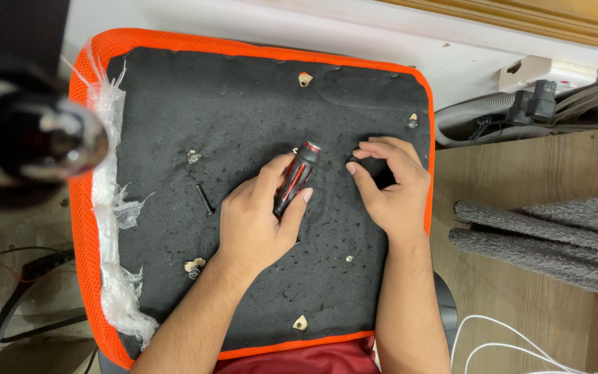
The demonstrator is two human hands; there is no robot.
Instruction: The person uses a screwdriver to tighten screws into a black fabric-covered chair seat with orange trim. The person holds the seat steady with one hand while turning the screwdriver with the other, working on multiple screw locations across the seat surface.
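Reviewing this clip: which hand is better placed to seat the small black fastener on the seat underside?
Right, probably: the right hand already pinches the small black fastener at its fingertips, while the left hand is occupied gripping the screwdriver.

1. I see the screwdriver (297, 177) with its black handle, red stripes and red collar. It lies tilted across the black felt, collar end pointing up and to the right, and my left hand (257, 221) is wrapped around its lower part.
2. The small black screw (352, 160) sits just right of the screwdriver's collar, pinched at the fingertips of my right hand (392, 187). It is too small to tell its exact pose.
3. The seat underside (257, 104), black felt with an orange mesh border, lies flat beneath both.
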